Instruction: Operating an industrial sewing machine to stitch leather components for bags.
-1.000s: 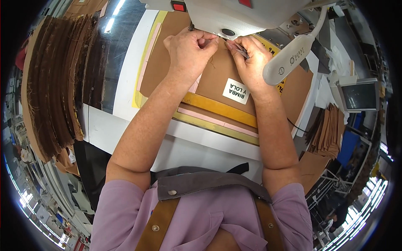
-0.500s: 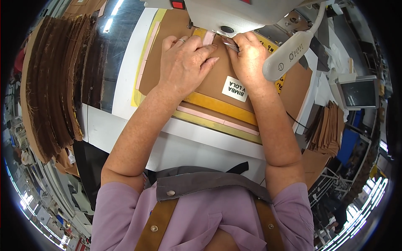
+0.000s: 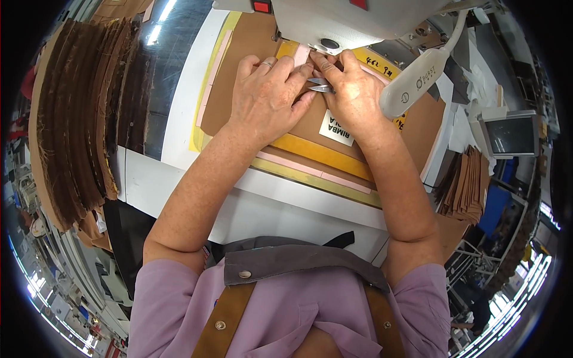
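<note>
A flat brown panel (image 3: 227,89) lies in a yellow-edged template with yellow bars (image 3: 322,156) and pink strips, under the head of a sewing machine (image 3: 334,21). My left hand (image 3: 268,95) rests on the panel, palm down with its fingers apart, the fingertips beside a short pink strip (image 3: 301,55). A small pair of thread snips (image 3: 321,87) is tucked in my right hand (image 3: 353,92), blades pointing toward my left hand. The right index finger reaches to the panel just below the machine head, and its tip is partly hidden. A white printed label (image 3: 335,130) lies partly under that hand.
A white lamp (image 3: 415,82) on a bendable neck hangs close over my right wrist. Tall brown panels (image 3: 77,119) stand stacked at the left. To the right are a bundle of brown pieces (image 3: 462,185) and a small screen (image 3: 511,133).
The snips have come down away from the machine head, turning more sideways within my right hand. My right index finger now stretches forward to the panel. The left hand has shifted only slightly.
</note>
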